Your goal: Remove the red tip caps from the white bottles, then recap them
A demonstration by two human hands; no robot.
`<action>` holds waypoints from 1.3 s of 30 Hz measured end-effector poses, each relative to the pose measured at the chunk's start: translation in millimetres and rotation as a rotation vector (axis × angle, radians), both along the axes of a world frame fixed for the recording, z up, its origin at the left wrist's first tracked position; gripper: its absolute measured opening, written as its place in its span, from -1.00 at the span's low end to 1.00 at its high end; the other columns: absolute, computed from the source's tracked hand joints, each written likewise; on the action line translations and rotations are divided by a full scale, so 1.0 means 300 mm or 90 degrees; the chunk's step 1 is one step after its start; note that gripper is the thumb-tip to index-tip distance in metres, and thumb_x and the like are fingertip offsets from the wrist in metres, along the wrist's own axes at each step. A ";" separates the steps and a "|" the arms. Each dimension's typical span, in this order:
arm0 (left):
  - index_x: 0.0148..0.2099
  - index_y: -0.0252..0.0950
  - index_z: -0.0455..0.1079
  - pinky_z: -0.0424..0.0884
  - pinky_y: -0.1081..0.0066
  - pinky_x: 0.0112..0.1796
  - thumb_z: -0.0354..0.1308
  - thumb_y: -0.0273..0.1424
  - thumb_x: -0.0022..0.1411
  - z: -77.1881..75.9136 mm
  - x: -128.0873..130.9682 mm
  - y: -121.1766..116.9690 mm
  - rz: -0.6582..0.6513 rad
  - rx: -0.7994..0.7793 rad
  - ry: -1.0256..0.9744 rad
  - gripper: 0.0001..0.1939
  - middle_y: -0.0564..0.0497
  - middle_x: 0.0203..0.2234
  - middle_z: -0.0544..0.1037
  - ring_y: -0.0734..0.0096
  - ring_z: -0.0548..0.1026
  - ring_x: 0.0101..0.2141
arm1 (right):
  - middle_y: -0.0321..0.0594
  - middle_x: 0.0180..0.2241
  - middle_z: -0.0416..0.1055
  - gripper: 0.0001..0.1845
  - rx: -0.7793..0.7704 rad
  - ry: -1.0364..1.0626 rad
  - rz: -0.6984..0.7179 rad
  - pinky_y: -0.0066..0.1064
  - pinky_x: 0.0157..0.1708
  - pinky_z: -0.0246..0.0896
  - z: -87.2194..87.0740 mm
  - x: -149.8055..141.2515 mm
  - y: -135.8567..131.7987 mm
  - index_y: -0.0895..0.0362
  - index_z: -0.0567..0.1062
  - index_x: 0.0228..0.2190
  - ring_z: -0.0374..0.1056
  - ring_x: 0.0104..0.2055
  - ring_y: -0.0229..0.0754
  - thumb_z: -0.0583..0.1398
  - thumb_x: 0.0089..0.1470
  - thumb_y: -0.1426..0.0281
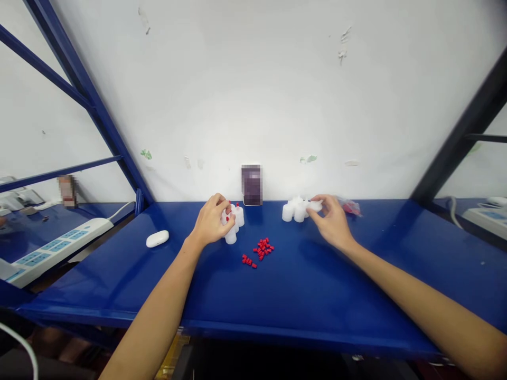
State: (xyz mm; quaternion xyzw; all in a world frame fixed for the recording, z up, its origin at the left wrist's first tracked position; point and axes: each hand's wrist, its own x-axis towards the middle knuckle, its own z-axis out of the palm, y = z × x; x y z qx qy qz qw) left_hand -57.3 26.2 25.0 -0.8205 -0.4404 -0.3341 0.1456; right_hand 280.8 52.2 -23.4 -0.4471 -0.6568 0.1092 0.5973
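My left hand (212, 221) is closed around a small white bottle with a red cap, among a cluster of capped white bottles (235, 221) on the blue table (301, 295). My right hand (331, 219) pinches an uncapped white bottle (316, 206) at the edge of a group of uncapped bottles (293, 210). A small pile of loose red caps (261, 250) lies between my hands, a little nearer to me.
A dark phone-like object (252, 184) leans against the white wall behind the bottles. A white oval case (157, 238) lies to the left. A clear bag with red pieces (350, 207) sits behind my right hand. A power strip (59, 247) lies on the left shelf.
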 end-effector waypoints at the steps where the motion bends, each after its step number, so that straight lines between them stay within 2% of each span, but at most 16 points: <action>1: -0.37 -0.27 0.26 0.31 0.31 -0.24 0.05 -0.39 0.16 0.002 0.000 -0.001 -0.002 0.010 -0.010 -0.92 -0.02 -0.34 0.31 0.32 0.33 -0.31 | -0.11 -0.14 0.34 -0.76 -0.001 0.005 -0.001 -0.19 -0.08 0.33 0.010 0.007 0.002 0.10 0.42 -0.24 0.32 -0.07 -0.03 0.23 -0.01 0.33; 5: -0.45 -0.26 0.24 0.23 0.28 -0.29 0.04 -0.42 0.18 0.006 0.023 -0.014 0.000 0.125 -0.030 -0.86 0.00 -0.45 0.34 0.33 0.29 -0.38 | -0.09 -0.15 0.43 -0.63 -0.052 0.064 0.038 -0.13 -0.06 0.36 0.052 0.037 0.012 0.11 0.41 -0.21 0.43 -0.12 -0.01 0.33 -0.07 0.25; 8: -0.56 -0.26 0.19 0.17 0.25 -0.30 0.05 -0.42 0.17 0.000 0.090 -0.039 -0.033 0.201 0.003 -0.75 0.03 -0.56 0.34 0.35 0.27 -0.44 | -0.07 -0.14 0.46 -0.54 -0.068 0.098 0.060 -0.13 -0.05 0.38 0.059 0.043 0.026 0.12 0.41 -0.20 0.47 -0.12 0.01 0.36 -0.11 0.19; 13: -0.63 -0.25 0.17 0.14 0.28 -0.38 0.02 -0.43 0.20 -0.053 0.257 -0.078 -0.196 0.144 0.103 -0.66 0.05 -0.69 0.27 0.40 0.21 -0.55 | -0.05 -0.10 0.47 -0.54 -0.071 0.060 0.067 -0.10 -0.08 0.41 0.038 0.021 0.057 0.12 0.42 -0.20 0.47 -0.08 0.08 0.36 -0.10 0.17; 16: -0.64 -0.25 0.21 0.12 0.28 -0.41 0.00 -0.43 0.22 -0.099 0.314 -0.081 -0.253 0.107 0.128 -0.64 0.05 -0.71 0.28 0.42 0.20 -0.59 | -0.06 -0.12 0.48 -0.56 -0.074 0.020 0.084 -0.08 -0.09 0.40 0.042 0.020 0.080 0.12 0.43 -0.20 0.48 -0.09 0.11 0.35 -0.09 0.18; 19: -0.63 -0.26 0.24 0.10 0.28 -0.43 0.00 -0.42 0.23 -0.127 0.325 -0.080 -0.252 0.064 0.139 -0.64 0.03 -0.72 0.31 0.42 0.22 -0.62 | -0.05 -0.13 0.49 -0.57 -0.071 -0.010 0.085 -0.08 -0.11 0.41 0.066 0.025 0.103 0.11 0.44 -0.21 0.48 -0.11 0.11 0.35 -0.09 0.17; 24: -0.61 -0.28 0.26 0.07 0.29 -0.44 0.00 -0.39 0.24 -0.130 0.315 -0.082 -0.214 0.058 0.146 -0.64 0.04 -0.71 0.33 0.45 0.25 -0.62 | -0.10 -0.18 0.51 -0.62 -0.083 -0.104 0.078 -0.07 -0.11 0.39 0.090 0.006 0.106 0.11 0.46 -0.23 0.49 -0.14 0.09 0.33 -0.08 0.20; 27: -0.58 -0.28 0.24 0.07 0.30 -0.43 -0.01 -0.39 0.25 -0.126 0.313 -0.085 -0.213 0.049 0.128 -0.67 0.04 -0.67 0.34 0.45 0.27 -0.58 | -0.10 -0.18 0.52 -0.65 -0.084 -0.151 0.059 -0.09 -0.12 0.38 0.074 -0.003 0.097 0.11 0.47 -0.23 0.48 -0.14 0.08 0.31 -0.07 0.22; 34: -0.55 -0.26 0.11 0.15 0.31 -0.37 -0.07 -0.45 0.27 -0.108 0.309 -0.101 -0.219 -0.059 0.031 -0.69 0.06 -0.62 0.27 0.42 0.26 -0.51 | -0.07 -0.14 0.52 -0.62 -0.074 -0.171 -0.018 -0.15 -0.23 0.36 0.008 0.025 0.121 0.10 0.47 -0.19 0.49 -0.22 0.05 0.29 -0.04 0.18; 39: -0.55 -0.26 0.10 0.20 0.36 -0.38 -0.04 -0.51 0.20 -0.105 0.300 -0.105 -0.237 -0.141 0.009 -0.73 0.08 -0.62 0.27 0.46 0.24 -0.55 | -0.09 -0.19 0.52 -0.61 -0.066 -0.193 -0.024 -0.18 -0.25 0.35 0.002 0.021 0.096 0.10 0.47 -0.19 0.47 -0.28 0.01 0.28 -0.05 0.18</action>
